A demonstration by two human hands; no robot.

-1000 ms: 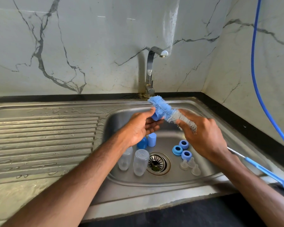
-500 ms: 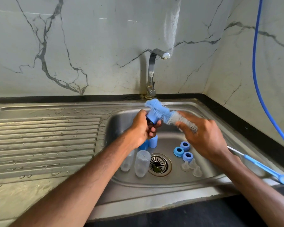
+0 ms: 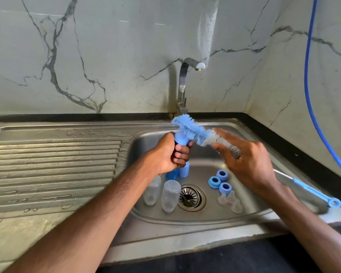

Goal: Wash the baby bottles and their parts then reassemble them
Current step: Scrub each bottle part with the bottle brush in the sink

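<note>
Head view: blue cap [image 3: 180, 138] being scrubbed over the sink [image 3: 205, 229].
Left hand [image 3: 168, 152] has closed from loose fingers into a fist round the cap; right hand [image 3: 248, 160] grips the brush [image 3: 193, 131] against it. 2 bottles [image 3: 170, 196] wait below.

blue-and-grey brush [image 3: 197, 133], blue rings [image 3: 214, 182], grey-veined marble wall [image 3: 87, 56], steel sink [image 3: 215, 217]

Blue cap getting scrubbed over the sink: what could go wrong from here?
The left hand grips the small blue cap by its lower end; it might slip and knock over the clear bottles standing below. The right hand holds the bottle brush on its bristles, not its handle, so control may be poor.
</note>
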